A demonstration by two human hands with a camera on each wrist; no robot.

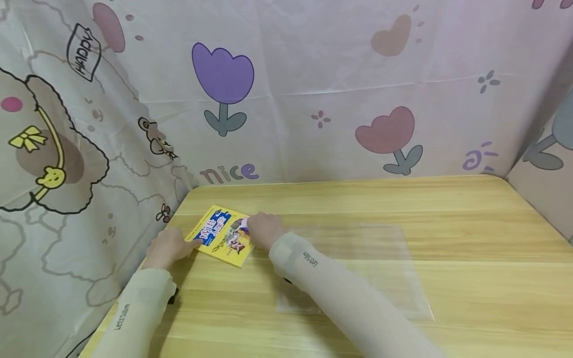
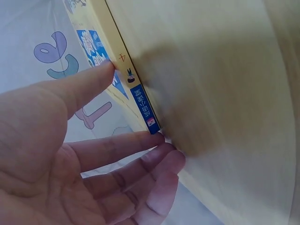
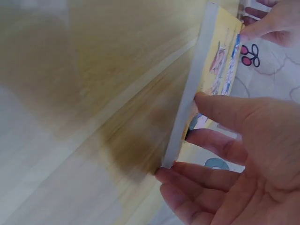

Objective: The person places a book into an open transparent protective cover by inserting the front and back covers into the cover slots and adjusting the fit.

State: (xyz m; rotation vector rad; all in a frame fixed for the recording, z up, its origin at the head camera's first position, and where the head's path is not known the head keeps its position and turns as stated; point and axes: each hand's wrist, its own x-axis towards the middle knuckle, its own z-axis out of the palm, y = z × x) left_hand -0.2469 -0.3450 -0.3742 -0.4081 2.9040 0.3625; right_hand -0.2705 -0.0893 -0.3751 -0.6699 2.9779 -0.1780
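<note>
**Yellow book (image 1: pixel 226 238) held at both ends at the table's (image 1: pixel 470 238) left part**

Left of centre in the frame, the book's left end is pinched by the left hand (image 1: pixel 167 248); the thumb is laid at the cover's edge, and the other fingers are loosely bent. The book is turned cover up, set slantwise. Near the centre, its right end is gripped by the right hand (image 1: pixel 267 230), fingers partly closed around the edge. At lower right of centre, a clear plastic sheet (image 1: pixel 389 268) is partly covered by the right sleeve (image 1: pixel 349 301).
</note>
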